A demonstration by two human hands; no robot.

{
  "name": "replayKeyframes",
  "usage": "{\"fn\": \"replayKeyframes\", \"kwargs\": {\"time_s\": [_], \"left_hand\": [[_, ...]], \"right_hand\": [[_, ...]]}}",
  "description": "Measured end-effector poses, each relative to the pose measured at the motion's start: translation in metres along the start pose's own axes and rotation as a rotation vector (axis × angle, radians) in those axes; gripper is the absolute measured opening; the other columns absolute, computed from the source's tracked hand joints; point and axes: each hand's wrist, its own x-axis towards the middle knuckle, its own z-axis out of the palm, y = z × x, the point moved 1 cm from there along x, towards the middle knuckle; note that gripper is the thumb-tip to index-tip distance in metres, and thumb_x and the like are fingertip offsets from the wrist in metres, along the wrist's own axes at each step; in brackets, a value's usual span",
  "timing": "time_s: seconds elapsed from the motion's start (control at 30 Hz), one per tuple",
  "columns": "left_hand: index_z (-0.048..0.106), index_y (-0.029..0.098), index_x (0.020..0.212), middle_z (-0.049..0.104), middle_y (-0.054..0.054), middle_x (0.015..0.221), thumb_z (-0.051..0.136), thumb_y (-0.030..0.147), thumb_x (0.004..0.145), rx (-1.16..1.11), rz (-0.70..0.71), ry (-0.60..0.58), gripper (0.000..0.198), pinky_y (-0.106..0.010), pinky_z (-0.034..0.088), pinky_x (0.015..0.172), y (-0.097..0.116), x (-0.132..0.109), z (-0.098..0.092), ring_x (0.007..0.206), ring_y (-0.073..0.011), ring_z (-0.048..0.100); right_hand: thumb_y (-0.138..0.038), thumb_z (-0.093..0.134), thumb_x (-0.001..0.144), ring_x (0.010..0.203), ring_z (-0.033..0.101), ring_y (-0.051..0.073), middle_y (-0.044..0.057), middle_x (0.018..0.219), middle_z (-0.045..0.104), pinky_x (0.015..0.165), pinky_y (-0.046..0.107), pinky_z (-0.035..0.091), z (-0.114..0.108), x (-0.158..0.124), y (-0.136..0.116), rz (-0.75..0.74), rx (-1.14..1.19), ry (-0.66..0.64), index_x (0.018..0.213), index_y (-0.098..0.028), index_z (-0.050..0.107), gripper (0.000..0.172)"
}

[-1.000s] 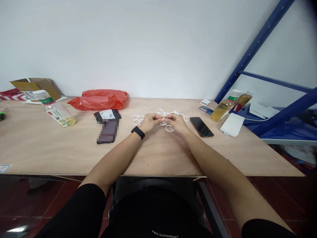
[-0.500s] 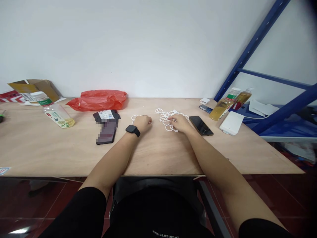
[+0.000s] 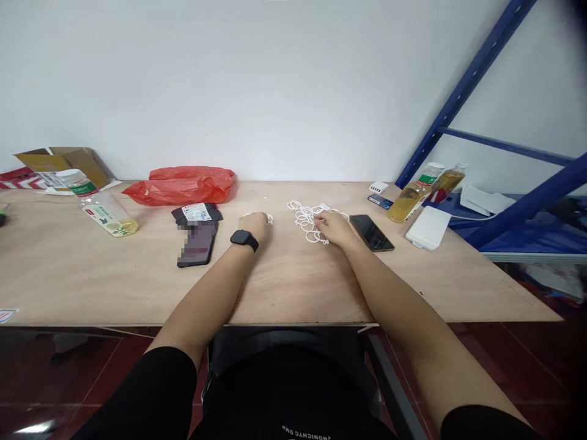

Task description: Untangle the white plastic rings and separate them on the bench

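Note:
A loose pile of white rings (image 3: 303, 215) lies on the wooden table (image 3: 293, 287) at its far middle. My right hand (image 3: 334, 228) rests at the pile's right side, fingertips curled and pinched among the rings. My left hand (image 3: 255, 225), with a black watch on the wrist, lies knuckles-up to the left of the pile with its fingers curled under. It covers a smaller group of rings, and one white ring (image 3: 269, 218) shows at its right edge. What the left fingers hold is hidden.
A black phone (image 3: 371, 233) lies just right of my right hand, with a white box (image 3: 428, 228) and two bottles (image 3: 415, 194) beyond. A dark packet (image 3: 197, 235), a red plastic bag (image 3: 183, 184), a lying bottle (image 3: 98, 208) and a cardboard box (image 3: 59, 160) are on the left. Blue shelving (image 3: 509, 146) stands at right.
One second ago both hands met over the pile, working a ring. They have parted: the left moved left onto the small group of rings, the right dropped back onto the pile.

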Motion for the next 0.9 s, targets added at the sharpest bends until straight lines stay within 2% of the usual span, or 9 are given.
{"fn": "replayKeyframes", "kwargs": {"time_s": [0.17,0.33,0.47,0.6,0.73,0.9], "left_hand": [[0.072,0.02,0.104,0.073,-0.016,0.1,0.058,0.033,0.08,-0.067,0.004,0.059,0.031,-0.042,0.045,0.084,0.006,-0.001,0.002,0.095,-0.0323,0.065],[0.07,0.019,0.109,0.074,-0.011,0.096,0.061,0.039,0.08,-0.187,0.164,0.091,0.036,-0.036,0.046,0.08,0.019,-0.004,0.01,0.092,-0.0288,0.065],[0.07,0.019,0.109,0.074,-0.009,0.094,0.062,0.039,0.081,-0.254,0.228,0.09,0.035,-0.033,0.045,0.076,0.028,-0.008,0.017,0.089,-0.0263,0.065],[0.068,0.017,0.115,0.073,-0.009,0.097,0.062,0.04,0.084,-0.339,0.3,0.107,0.039,-0.034,0.046,0.078,0.033,-0.009,0.021,0.09,-0.0262,0.065],[0.067,0.016,0.117,0.072,-0.01,0.096,0.061,0.041,0.086,-0.424,0.324,0.139,0.041,-0.033,0.047,0.08,0.035,-0.007,0.026,0.086,-0.0236,0.065],[0.07,0.016,0.11,0.073,-0.007,0.088,0.057,0.044,0.089,-0.695,0.289,0.124,0.038,-0.029,0.047,0.071,0.039,-0.006,0.031,0.076,-0.0184,0.064]], "right_hand": [[-0.032,0.056,0.089,0.103,0.06,0.024,0.009,0.107,0.071,0.087,0.031,0.041,0.008,0.005,-0.002,0.031,-0.1,-0.024,0.107,-0.024,0.075,0.027],[-0.028,0.06,0.085,0.094,0.062,0.024,0.008,0.097,0.073,0.08,0.031,0.042,0.012,0.007,-0.005,0.024,-0.135,-0.024,0.093,-0.025,0.078,0.02],[-0.031,0.063,0.083,0.094,0.061,0.024,0.008,0.096,0.073,0.082,0.032,0.041,0.011,0.004,-0.011,0.02,-0.13,-0.004,0.087,-0.023,0.077,0.017],[-0.031,0.062,0.084,0.1,0.058,0.025,0.008,0.099,0.07,0.089,0.035,0.038,0.011,0.001,-0.019,-0.028,-0.122,0.026,0.093,-0.024,0.077,0.019],[-0.026,0.061,0.084,0.102,0.055,0.026,0.009,0.098,0.069,0.089,0.036,0.035,0.012,-0.001,-0.027,-0.086,-0.126,0.035,0.089,-0.023,0.076,0.016],[-0.026,0.053,0.091,0.101,0.055,0.025,0.008,0.1,0.07,0.091,0.037,0.035,0.008,-0.005,-0.041,-0.241,-0.029,0.138,0.096,-0.021,0.072,0.02]]}}
